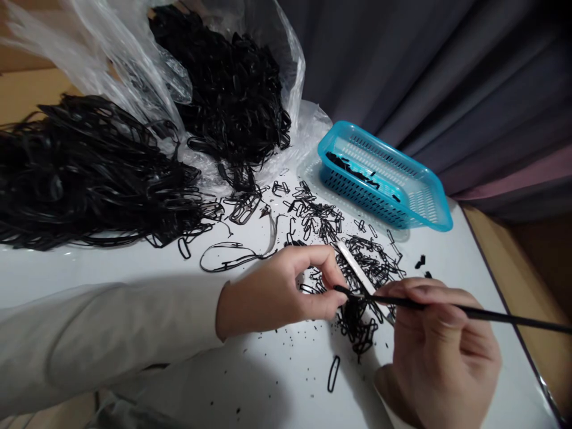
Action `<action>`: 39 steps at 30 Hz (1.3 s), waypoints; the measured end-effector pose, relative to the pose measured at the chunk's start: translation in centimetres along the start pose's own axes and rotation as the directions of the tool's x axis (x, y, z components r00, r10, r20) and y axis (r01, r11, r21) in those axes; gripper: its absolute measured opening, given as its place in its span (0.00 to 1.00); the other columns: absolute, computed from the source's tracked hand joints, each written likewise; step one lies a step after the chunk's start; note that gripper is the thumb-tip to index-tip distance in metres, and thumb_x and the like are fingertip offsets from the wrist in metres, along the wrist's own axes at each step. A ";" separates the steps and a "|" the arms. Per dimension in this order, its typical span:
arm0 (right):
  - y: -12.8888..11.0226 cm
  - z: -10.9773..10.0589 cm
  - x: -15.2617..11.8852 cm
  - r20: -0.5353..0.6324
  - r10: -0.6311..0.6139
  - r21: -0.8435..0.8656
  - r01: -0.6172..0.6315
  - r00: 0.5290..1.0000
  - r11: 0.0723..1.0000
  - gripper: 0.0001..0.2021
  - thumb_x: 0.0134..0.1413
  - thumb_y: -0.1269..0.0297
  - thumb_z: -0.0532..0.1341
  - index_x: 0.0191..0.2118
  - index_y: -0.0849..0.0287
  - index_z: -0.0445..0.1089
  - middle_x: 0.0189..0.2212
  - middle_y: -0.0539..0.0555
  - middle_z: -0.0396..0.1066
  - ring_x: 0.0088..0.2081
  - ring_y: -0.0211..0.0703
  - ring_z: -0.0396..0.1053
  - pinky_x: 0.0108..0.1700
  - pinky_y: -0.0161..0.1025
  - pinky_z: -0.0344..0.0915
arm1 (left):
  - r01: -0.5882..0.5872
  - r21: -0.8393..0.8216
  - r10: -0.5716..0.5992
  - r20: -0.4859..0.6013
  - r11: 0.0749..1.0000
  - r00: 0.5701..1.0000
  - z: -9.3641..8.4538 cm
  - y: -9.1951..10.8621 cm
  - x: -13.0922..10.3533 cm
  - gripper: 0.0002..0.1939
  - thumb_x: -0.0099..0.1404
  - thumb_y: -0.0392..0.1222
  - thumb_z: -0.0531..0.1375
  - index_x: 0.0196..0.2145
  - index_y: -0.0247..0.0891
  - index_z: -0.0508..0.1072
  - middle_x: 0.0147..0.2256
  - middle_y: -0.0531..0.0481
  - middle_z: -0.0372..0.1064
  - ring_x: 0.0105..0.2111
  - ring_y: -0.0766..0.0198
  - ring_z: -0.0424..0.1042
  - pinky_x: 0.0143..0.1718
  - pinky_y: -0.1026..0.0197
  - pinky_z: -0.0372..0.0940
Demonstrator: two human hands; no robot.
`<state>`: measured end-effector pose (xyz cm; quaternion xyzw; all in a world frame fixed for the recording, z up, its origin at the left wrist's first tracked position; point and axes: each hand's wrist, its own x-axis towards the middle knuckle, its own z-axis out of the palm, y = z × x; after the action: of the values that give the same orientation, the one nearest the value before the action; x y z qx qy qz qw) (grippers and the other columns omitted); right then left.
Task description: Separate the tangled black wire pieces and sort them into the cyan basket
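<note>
In the head view, a thin black strip (513,319) is held on the near side of the blue basket (442,217): its end appears to be pinched by the left hand (283,292), and its length is gripped by the right hand (447,351). That end could be dropped if the pinch (a narrow one) were loosened. Black loops (375,256), scattered just nearer than the basket, could be snagged if the strip were swept low.

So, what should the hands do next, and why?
I think the left hand could gently pull the small dark bit it's pinching, because the right hand is holding the black stick steady right there. It's too small to tell whether the bit and stick are joined.
</note>
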<state>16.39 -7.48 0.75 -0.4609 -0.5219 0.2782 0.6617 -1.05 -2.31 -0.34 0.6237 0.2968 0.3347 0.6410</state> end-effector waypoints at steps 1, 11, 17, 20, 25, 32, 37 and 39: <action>0.0 0.0 0.0 -0.007 0.003 -0.001 -0.003 1.000 1.000 0.07 0.60 0.63 0.60 0.32 0.57 0.72 0.30 0.49 0.70 0.33 0.39 0.71 0.34 0.38 0.68 | -0.002 0.002 0.002 -0.007 1.000 1.000 0.0 0.0 0.0 0.06 0.59 0.35 0.59 0.29 0.39 0.63 0.31 0.56 0.64 0.34 0.68 0.65 0.39 0.62 0.60; -0.2 0.3 -0.2 -0.030 0.007 -0.008 -0.007 1.000 1.000 0.07 0.59 0.62 0.60 0.32 0.57 0.72 0.29 0.50 0.70 0.33 0.40 0.71 0.35 0.39 0.67 | -0.012 0.002 0.012 -0.011 1.000 1.000 0.0 -0.1 0.0 0.06 0.59 0.35 0.59 0.28 0.39 0.63 0.31 0.55 0.64 0.34 0.68 0.65 0.38 0.62 0.60; -0.3 0.3 -0.3 -0.035 0.016 -0.028 -0.017 0.999 0.999 0.07 0.59 0.62 0.60 0.32 0.56 0.72 0.30 0.50 0.70 0.33 0.40 0.71 0.34 0.40 0.68 | -0.008 0.013 0.009 -0.019 1.000 1.000 0.0 -0.1 -0.1 0.06 0.59 0.36 0.59 0.28 0.39 0.63 0.31 0.55 0.64 0.34 0.68 0.65 0.38 0.62 0.60; -0.3 0.3 -0.2 -0.048 0.032 -0.027 -0.033 0.998 0.999 0.07 0.59 0.61 0.60 0.32 0.56 0.72 0.30 0.50 0.70 0.33 0.40 0.71 0.34 0.39 0.68 | -0.008 0.011 0.009 -0.019 1.000 1.000 0.0 -0.1 -0.1 0.06 0.59 0.36 0.59 0.28 0.39 0.63 0.31 0.55 0.64 0.34 0.67 0.65 0.39 0.62 0.61; -0.3 0.4 -0.2 -0.046 0.011 -0.018 -0.012 0.999 1.000 0.07 0.59 0.62 0.60 0.32 0.56 0.72 0.30 0.49 0.70 0.33 0.40 0.71 0.34 0.39 0.68 | 0.003 0.020 -0.003 -0.033 1.000 0.999 0.1 0.0 0.0 0.06 0.59 0.36 0.59 0.28 0.39 0.63 0.31 0.55 0.64 0.34 0.67 0.65 0.39 0.61 0.61; 0.4 1.1 -0.3 -0.072 -0.206 -0.040 0.203 0.976 0.978 0.05 0.57 0.66 0.62 0.32 0.58 0.75 0.27 0.49 0.72 0.31 0.42 0.72 0.33 0.41 0.69 | 0.015 0.014 -0.015 -0.039 1.000 0.999 0.0 0.2 0.0 0.06 0.58 0.36 0.60 0.27 0.38 0.64 0.30 0.55 0.65 0.34 0.67 0.66 0.39 0.61 0.60; 1.0 0.9 -0.6 -0.125 -0.450 -0.160 0.430 0.884 0.889 0.06 0.56 0.63 0.63 0.32 0.57 0.76 0.25 0.48 0.72 0.28 0.42 0.73 0.27 0.42 0.71 | 0.041 -0.025 -0.042 -0.024 0.999 0.999 0.0 -0.2 0.0 0.06 0.59 0.37 0.61 0.28 0.38 0.65 0.31 0.55 0.65 0.34 0.67 0.65 0.39 0.61 0.60; 0.5 -0.2 -0.8 0.005 -0.528 -0.237 0.514 0.849 0.825 0.06 0.56 0.60 0.63 0.34 0.54 0.76 0.25 0.48 0.73 0.28 0.43 0.74 0.27 0.42 0.73 | 0.063 -0.047 -0.064 -0.021 0.997 0.998 0.0 -0.3 0.0 0.06 0.59 0.38 0.61 0.28 0.38 0.65 0.31 0.55 0.66 0.35 0.67 0.65 0.40 0.61 0.59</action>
<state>16.39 -8.03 -0.09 -0.3824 -0.6359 0.0109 0.6703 -1.04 -2.35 -0.66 0.5952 0.3157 0.3281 0.6621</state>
